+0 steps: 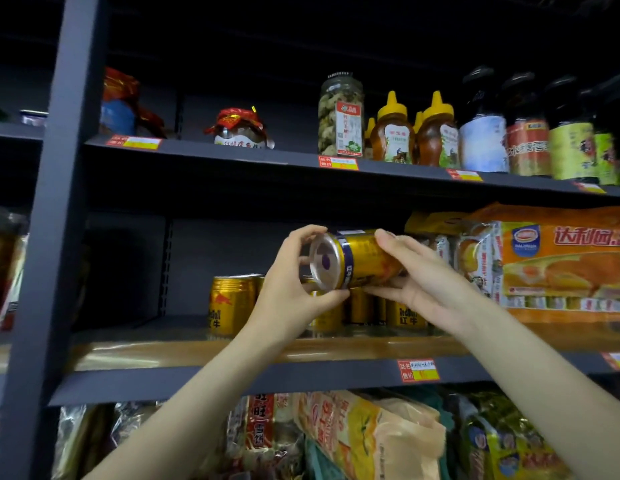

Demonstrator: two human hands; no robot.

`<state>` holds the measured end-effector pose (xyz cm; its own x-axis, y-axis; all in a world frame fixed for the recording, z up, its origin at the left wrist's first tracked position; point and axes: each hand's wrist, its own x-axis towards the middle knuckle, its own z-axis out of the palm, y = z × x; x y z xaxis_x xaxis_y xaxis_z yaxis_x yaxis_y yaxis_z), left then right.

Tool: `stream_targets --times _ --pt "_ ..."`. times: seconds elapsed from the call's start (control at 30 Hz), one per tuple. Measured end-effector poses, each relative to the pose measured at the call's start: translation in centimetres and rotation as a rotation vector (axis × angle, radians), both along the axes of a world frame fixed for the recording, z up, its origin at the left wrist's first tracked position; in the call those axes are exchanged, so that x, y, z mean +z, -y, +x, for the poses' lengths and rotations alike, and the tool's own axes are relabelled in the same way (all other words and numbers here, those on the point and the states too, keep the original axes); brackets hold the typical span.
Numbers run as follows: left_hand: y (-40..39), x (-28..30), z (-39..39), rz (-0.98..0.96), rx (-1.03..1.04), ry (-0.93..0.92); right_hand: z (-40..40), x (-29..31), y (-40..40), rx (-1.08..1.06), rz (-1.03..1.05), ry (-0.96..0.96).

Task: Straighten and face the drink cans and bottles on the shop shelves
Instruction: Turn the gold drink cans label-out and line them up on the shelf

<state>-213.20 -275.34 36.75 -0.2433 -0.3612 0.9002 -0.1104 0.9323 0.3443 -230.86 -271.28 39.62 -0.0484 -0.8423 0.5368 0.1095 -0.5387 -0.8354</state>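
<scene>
Both hands, left (294, 282) and right (419, 282), grip gold can (364, 261) sideways, silver end facing camera, blue band.

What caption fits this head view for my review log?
Both hands, left and right, hold a gold can on its side above upright gold cans on the middle shelf.

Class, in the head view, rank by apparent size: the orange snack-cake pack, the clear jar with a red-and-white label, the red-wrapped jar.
1. Orange snack-cake pack
2. Clear jar with red-and-white label
3. Red-wrapped jar
</scene>
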Motion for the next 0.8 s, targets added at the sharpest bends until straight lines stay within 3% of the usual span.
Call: stream_targets --times 0.13,0.3,0.4,0.6,0.7,0.8 --pt "-0.3 -0.1 -0.5 0.276 -0.185 -0.159 -0.4 -0.4 0.6 0.167 -0.011 0.194" --pt "-0.5 0.3 -0.8 0.478 -0.481 -0.153 -0.7 -0.6 0.5 0.043 -0.091 0.086" --pt "-0.1 0.4 -0.7 0.396 -0.36 -0.086 -0.7 -0.6 0.3 -0.041 -0.119 0.026" --pt "0.5 0.3 -0.1 -0.163 -0.06 0.077 -1.1 0.2 0.0 0.009 -0.06 -0.065" --pt "0.7 -0.2 -0.3 -0.165 -0.06 0.099 -1.0 0.2 0.0 -0.058 -0.073 -0.081" --pt "0.6 -0.3 -0.4 0.041 -0.237 0.053 -0.9 -0.2 0.1 -0.163 -0.222 -0.102"
